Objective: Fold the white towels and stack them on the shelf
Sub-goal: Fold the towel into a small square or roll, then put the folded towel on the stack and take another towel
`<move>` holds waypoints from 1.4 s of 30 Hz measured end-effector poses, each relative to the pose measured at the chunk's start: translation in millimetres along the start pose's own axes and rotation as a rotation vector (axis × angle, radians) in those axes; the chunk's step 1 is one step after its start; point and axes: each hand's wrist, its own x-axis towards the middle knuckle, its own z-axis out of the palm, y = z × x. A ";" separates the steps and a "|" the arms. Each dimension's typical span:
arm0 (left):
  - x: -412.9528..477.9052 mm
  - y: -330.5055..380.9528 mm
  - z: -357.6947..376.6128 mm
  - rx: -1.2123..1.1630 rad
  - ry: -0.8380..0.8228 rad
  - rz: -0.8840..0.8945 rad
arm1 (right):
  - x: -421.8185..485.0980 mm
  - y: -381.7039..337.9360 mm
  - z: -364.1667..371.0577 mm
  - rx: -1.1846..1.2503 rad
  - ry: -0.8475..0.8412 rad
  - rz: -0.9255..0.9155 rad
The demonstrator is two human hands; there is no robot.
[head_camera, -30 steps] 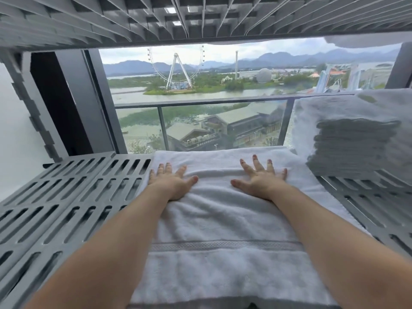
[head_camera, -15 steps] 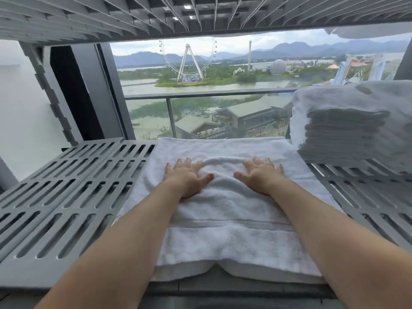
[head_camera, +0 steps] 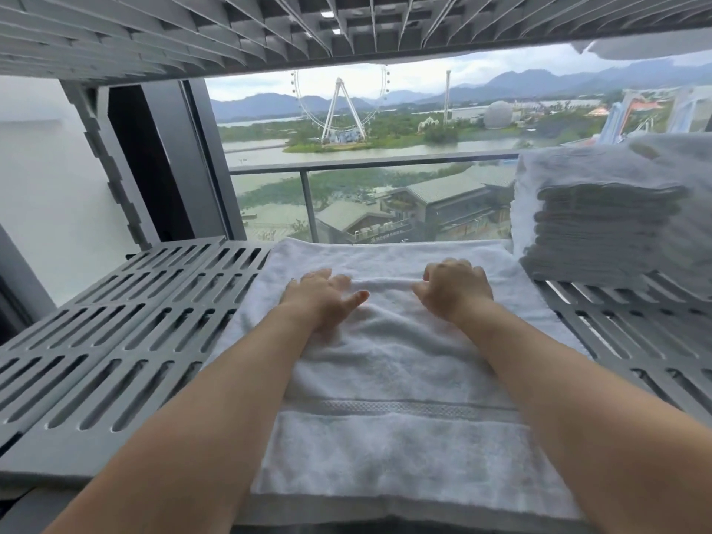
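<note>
White fluffy towel (head_camera: 404, 437) lies folded on the grey slotted plastic shelf (head_camera: 115, 360). Left hand (head_camera: 323, 298) presses flat on it. Right hand (head_camera: 454, 291) curls, and I cannot tell if it grips. They seem to be smoothing. Next comes lifting off gently, near the tall white towel stack (head_camera: 601, 225).

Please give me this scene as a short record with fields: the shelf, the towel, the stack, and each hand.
shelf: grey, slotted
white towel: lies spread on the shelf, a ridge across its far part
towel stack: folded, on the shelf at the right
left grip: hand rests on the towel, fingers nearly straight
right grip: fingers curled into the towel's ridge
</note>
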 end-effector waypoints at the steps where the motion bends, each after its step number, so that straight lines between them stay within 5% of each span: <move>1: 9.0 0.8 -0.4 -0.002 0.015 0.006 | 6.7 -0.7 -0.5 -0.003 0.046 -0.007; 7: 67.0 -8.6 -0.8 0.033 0.023 0.055 | 53.8 1.4 8.7 0.140 0.143 -0.006; 26: 150.5 -38.0 -2.3 0.021 -0.012 0.014 | 127.8 8.1 34.6 0.116 -0.139 0.076; 30: 149.3 -39.4 -1.5 0.010 0.027 0.019 | 131.6 7.5 38.2 0.152 -0.074 0.104; 42: 132.4 -34.4 -3.0 0.094 0.497 0.177 | 107.7 10.7 27.5 0.175 0.223 0.115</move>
